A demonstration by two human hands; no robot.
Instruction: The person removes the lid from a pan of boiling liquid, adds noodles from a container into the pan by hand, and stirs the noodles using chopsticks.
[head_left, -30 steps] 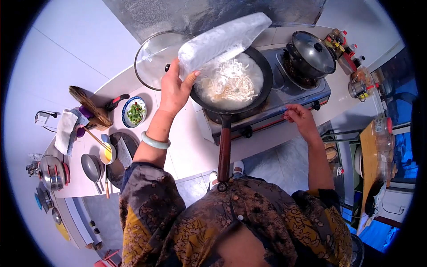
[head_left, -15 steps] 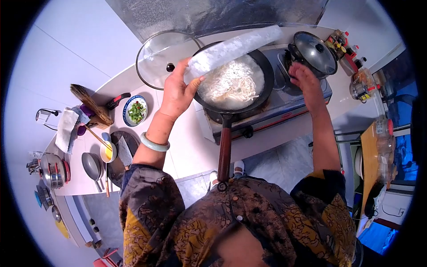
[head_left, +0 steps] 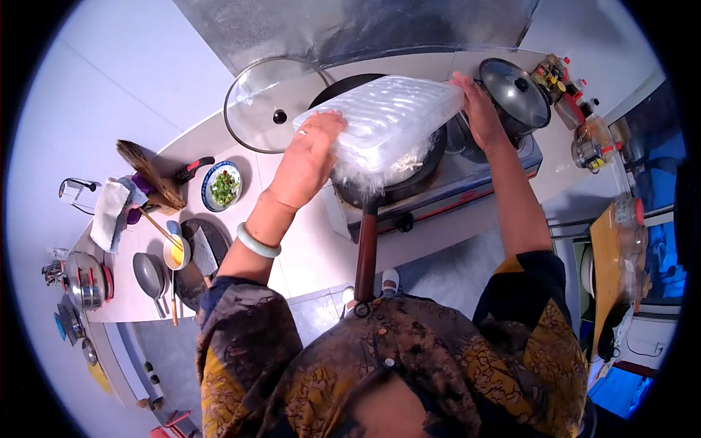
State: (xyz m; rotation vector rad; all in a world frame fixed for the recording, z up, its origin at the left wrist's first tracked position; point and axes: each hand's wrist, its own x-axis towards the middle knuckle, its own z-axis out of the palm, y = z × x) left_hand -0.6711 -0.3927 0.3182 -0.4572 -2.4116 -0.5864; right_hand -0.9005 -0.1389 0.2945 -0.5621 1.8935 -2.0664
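Our left hand [head_left: 310, 157] clasps one end of the plastic tray [head_left: 387, 109] above the pan [head_left: 436, 152]; our right hand [head_left: 478, 113] meets the other, its grip unclear. Noodles [head_left: 404, 171] already lie in the pan; any left in the tray are hidden. The glass lid [head_left: 255, 106] is off. Chopped greens [head_left: 225, 187] sit apart, seemingly unused, on the table [head_left: 310, 248].

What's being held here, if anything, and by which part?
A clear plastic tray, by its left end in the left grip; the right grip is at its right end.

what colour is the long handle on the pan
The handle is reddish brown, best seen in the head view.
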